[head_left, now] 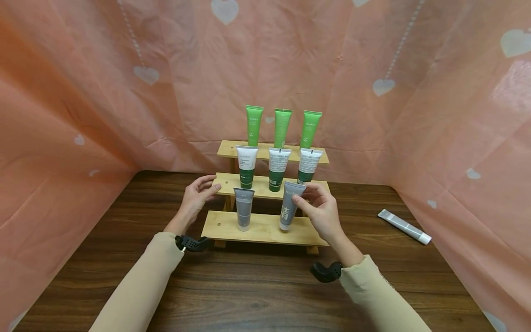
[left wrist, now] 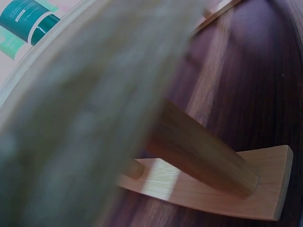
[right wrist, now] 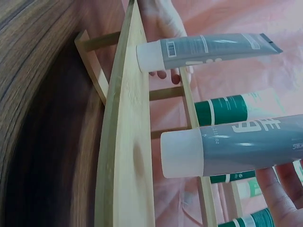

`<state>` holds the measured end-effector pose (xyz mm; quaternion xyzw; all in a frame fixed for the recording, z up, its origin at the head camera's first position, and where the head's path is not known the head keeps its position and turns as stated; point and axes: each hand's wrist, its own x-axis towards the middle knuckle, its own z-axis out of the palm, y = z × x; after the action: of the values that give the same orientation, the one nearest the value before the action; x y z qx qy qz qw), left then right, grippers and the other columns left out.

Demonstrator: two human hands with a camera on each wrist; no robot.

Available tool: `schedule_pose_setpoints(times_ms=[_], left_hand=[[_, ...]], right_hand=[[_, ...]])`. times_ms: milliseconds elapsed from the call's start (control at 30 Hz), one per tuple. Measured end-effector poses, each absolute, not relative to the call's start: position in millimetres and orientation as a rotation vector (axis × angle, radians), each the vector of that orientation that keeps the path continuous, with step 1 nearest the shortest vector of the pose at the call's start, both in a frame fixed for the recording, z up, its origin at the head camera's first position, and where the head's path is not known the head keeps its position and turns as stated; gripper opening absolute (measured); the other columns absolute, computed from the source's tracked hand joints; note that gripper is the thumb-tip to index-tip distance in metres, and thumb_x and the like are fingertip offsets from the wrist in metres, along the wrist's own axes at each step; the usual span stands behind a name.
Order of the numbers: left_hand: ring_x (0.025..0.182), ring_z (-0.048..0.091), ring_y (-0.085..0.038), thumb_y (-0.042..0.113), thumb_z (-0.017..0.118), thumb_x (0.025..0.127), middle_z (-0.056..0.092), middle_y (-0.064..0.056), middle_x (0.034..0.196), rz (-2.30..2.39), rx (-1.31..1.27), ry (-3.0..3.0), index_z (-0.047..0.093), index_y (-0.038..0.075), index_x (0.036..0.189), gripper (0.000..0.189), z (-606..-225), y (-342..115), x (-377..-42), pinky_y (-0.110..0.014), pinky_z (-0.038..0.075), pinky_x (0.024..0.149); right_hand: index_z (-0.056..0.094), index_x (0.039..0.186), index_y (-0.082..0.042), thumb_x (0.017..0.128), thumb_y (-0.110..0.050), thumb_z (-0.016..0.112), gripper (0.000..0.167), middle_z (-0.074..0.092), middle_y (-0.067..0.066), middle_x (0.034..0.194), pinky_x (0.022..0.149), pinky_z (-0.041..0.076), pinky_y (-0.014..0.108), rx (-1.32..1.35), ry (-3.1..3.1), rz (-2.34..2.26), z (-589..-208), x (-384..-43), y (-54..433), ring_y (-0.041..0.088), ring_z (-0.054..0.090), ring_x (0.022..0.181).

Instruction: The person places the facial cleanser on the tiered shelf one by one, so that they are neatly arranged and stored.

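My right hand (head_left: 323, 210) pinches a grey squeeze tube (head_left: 292, 203) between thumb and fingers, its white cap (right wrist: 182, 153) pointing down. The tube tilts a little, and its cap hangs just above the bottom step of a three-step wooden display rack (head_left: 265, 233). On the same step, further left, another grey tube (head_left: 244, 210) stands upright on its cap. My left hand (head_left: 195, 198) holds the left end of the rack's middle step. In the left wrist view a blurred sleeve covers much of the picture, and the hand is hidden.
Three white-and-green tubes (head_left: 278, 168) stand on the middle step, and three bright green tubes (head_left: 282, 129) on the top one. A further grey tube (head_left: 404, 226) lies on the dark wooden table (head_left: 249, 295) at the right. Pink curtain (head_left: 290, 60) encloses the back and sides.
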<state>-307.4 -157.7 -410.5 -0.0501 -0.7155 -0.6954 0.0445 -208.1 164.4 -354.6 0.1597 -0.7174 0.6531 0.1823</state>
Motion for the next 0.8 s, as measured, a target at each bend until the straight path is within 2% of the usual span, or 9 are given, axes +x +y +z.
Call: schedule_pose_setpoints(times_ms=[167, 567, 800], left_hand=[[0.088, 0.061, -0.015, 0.031, 0.072, 0.082, 0.057, -0.014, 0.12, -2.135, -0.157, -2.178, 0.053, 0.01, 0.129, 0.055, -412, -158, -308, -0.05, 0.046, 0.089], [0.088, 0.061, -0.015, 0.031, 0.073, 0.081, 0.057, -0.013, 0.12, -2.143, -0.148, -2.165, 0.054, 0.011, 0.128, 0.054, -414, -157, -309, -0.051, 0.045, 0.09], [0.088, 0.061, -0.015, 0.031, 0.073, 0.081, 0.057, -0.012, 0.12, -2.139, -0.144, -2.161, 0.054, 0.011, 0.127, 0.054, -413, -158, -308, -0.051, 0.045, 0.089]], right_hand=[[0.054, 0.111, 0.003, 0.084, -0.002, 0.068, 0.031, 0.059, 0.007, 0.101, 0.079, 0.052, 0.027, 0.495, -1.995, 1.905, -356, -211, 155, 0.02, 0.058, 0.091], [0.057, 0.106, 0.002, 0.082, -0.003, 0.07, 0.027, 0.061, 0.012, 0.098, 0.074, 0.053, 0.028, 0.581, -1.955, 1.901, -366, -216, 144, 0.021, 0.059, 0.087], [0.056, 0.107, 0.002, 0.082, 0.0, 0.069, 0.028, 0.062, 0.007, 0.095, 0.073, 0.052, 0.027, 0.595, -1.963, 1.928, -369, -216, 145, 0.019, 0.059, 0.086]])
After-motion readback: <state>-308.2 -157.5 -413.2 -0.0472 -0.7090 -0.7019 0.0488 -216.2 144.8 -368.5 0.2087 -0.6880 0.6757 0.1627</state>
